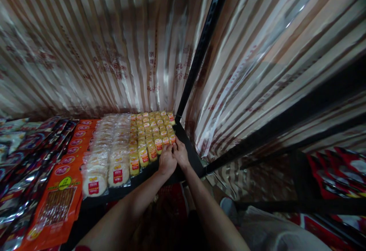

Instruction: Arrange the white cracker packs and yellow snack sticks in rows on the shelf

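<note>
My left hand (166,160) and my right hand (180,153) meet at the front right corner of a black shelf (188,148). Both sets of fingers are curled and pressed against the nearest yellow snack packets (150,134), which stand in tight rows with red labels. The fingertips are too small to show what they pinch. Left of the yellow rows lie stacks of clear packets of round white cakes (108,155) with red labels.
Orange flat packets (61,190) and dark foil bags (20,159) fill the shelf's left side. A black upright post (200,52) rises at the shelf's corner. Striped plastic sheeting (114,41) hangs behind and to the right. Red bags (337,174) lie on a lower right shelf.
</note>
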Available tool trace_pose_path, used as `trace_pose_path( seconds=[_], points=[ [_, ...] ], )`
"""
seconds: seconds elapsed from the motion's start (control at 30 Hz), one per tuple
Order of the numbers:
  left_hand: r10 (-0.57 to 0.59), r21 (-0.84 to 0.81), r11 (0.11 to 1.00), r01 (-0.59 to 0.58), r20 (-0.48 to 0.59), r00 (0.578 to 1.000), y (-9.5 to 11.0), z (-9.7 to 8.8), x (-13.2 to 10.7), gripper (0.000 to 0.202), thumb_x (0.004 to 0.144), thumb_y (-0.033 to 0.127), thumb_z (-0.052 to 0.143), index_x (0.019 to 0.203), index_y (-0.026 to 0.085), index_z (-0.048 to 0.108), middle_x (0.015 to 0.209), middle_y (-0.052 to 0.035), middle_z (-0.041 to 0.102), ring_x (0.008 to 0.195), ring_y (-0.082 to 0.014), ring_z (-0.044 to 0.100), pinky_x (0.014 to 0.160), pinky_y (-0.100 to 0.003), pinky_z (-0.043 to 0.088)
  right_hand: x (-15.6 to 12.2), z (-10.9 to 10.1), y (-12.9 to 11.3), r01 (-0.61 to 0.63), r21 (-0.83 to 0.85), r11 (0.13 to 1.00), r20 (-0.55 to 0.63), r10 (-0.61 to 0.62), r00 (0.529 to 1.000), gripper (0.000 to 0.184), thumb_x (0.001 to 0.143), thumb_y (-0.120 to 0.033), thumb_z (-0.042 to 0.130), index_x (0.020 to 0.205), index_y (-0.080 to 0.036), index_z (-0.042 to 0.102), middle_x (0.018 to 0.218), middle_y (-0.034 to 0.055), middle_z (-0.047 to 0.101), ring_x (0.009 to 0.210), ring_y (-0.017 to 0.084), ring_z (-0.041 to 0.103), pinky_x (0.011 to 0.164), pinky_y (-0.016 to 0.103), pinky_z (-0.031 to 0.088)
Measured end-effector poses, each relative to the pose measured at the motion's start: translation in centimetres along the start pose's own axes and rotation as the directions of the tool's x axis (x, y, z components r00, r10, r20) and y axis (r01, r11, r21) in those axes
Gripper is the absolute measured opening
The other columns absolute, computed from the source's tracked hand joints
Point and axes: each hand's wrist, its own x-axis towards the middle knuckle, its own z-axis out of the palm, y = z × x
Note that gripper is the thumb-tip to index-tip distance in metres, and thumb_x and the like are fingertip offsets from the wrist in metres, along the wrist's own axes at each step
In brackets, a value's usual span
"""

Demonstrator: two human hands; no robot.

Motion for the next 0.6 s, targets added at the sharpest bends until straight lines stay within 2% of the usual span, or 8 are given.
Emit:
trace_pose_path(
  seconds=[0.13, 0.27, 0.5, 0.6],
  points=[
    [-0.008, -0.014, 1.000, 0.008, 0.003, 1.000, -0.2, 0.3, 0.1, 0.043, 0.069, 0.002, 0.040, 0.108, 0.012, 0.056, 0.111, -0.0118, 0.058, 0.105, -0.0191, 0.054, 0.098, -0.035, 0.041, 0.4, 0.0, 0.4, 0.017, -0.001, 1.000, 0.026, -0.017, 1.000, 0.046, 0.085, -0.031, 0.034, 0.124, -0.019, 0.055, 0.110, 0.0087, 0.063, 0.105, 0.022, 0.051, 0.095, 0.038, 0.041],
    [-0.017, 0.012, 1.000, 0.016, 0.008, 1.000, -0.2, 0.1, -0.2, 0.043, 0.069, 0.001, 0.038, 0.107, 0.011, 0.056, 0.109, -0.0128, 0.057, 0.104, -0.0194, 0.054, 0.096, -0.035, 0.042, 0.5, -0.1, 0.6, 0.049, 0.025, 0.999, -0.029, -0.048, 0.998, 0.045, 0.084, -0.032, 0.036, 0.121, -0.017, 0.057, 0.115, 0.0094, 0.061, 0.116, 0.023, 0.044, 0.100, 0.040, 0.036],
    [-0.017, -0.003, 1.000, 0.017, 0.020, 1.000, -0.3, -0.2, 0.1, 0.043, 0.068, -0.003, 0.038, 0.102, 0.014, 0.058, 0.108, -0.0094, 0.059, 0.100, -0.0163, 0.056, 0.097, -0.032, 0.042, 0.4, 0.1, 0.1, -0.048, 0.112, 0.993, -0.013, 0.050, 0.999, 0.046, 0.083, -0.035, 0.038, 0.121, -0.017, 0.056, 0.121, 0.0097, 0.058, 0.118, 0.022, 0.044, 0.103, 0.040, 0.033],
    [0.005, 0.020, 1.000, -0.006, 0.038, 0.999, -0.1, -0.7, -0.3, 0.040, 0.070, -0.001, 0.038, 0.102, 0.013, 0.059, 0.106, -0.0100, 0.060, 0.095, -0.0157, 0.057, 0.092, -0.030, 0.044, 0.0, -0.5, -0.6, -0.082, 0.163, 0.983, -0.049, 0.091, 0.995, 0.049, 0.082, -0.038, 0.041, 0.123, -0.014, 0.054, 0.129, 0.0116, 0.052, 0.123, 0.022, 0.040, 0.106, 0.040, 0.029]
  ],
)
